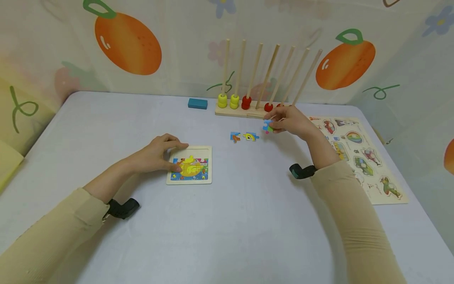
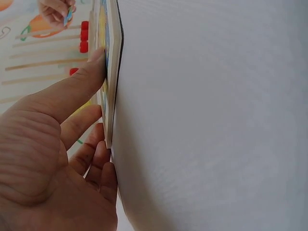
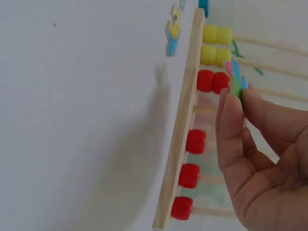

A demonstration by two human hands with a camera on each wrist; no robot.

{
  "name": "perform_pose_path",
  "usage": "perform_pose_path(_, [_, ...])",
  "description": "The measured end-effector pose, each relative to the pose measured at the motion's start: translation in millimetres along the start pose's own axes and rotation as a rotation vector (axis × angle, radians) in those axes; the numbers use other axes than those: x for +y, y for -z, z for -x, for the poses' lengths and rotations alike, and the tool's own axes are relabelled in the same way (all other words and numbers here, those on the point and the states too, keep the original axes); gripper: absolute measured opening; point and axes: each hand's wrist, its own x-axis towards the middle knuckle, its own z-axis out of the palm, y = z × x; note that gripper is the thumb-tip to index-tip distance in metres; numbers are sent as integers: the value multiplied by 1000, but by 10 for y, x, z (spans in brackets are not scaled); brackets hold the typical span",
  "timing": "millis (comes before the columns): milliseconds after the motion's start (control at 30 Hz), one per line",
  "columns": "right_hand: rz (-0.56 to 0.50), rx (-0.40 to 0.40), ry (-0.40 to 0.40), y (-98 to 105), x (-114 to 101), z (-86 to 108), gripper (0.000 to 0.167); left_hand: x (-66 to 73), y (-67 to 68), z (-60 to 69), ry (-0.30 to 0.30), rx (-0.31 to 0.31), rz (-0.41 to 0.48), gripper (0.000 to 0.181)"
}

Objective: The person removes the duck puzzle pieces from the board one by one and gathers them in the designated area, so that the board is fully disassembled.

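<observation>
My left hand (image 1: pixel 154 154) holds the left side of a small framed jigsaw puzzle (image 1: pixel 191 182), which lies flat and shows a yellow duck. Its thumb rests on the picture, while the other fingers touch the frame's edge in the left wrist view. The top strip of the frame shows bare board. My right hand (image 1: pixel 291 123) pinches a blue, green and pink jigsaw piece (image 3: pixel 236 82) between thumb and fingertips, raised above the table. Left of this hand, two loose jigsaw pieces lie close together: a blue and brown one (image 1: pixel 235 136) and one with yellow (image 1: pixel 250 137).
Behind the right hand stands a wooden counting rack (image 1: pixel 237 113) with upright rods and yellow and red beads. A teal block (image 1: pixel 197 103) lies to its left. At the right, partly under the right arm, is a picture board (image 1: pixel 384 169). A patterned cloth hangs behind the white table.
</observation>
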Motion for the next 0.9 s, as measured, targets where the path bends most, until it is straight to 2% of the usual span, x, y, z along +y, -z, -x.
perform_pose_path(267, [-9,-37,-30,4,104,-38,28,2,-3,-4,5,-2,-5,69])
perform_pose_path(533, [-41,-113,-58,-26,217,-104,29,4,1,0,12,-5,-10,70])
perform_pose_path(900, [36,-122,-100,-89,196,-124,28,3,-1,-5,12,-8,-4,70])
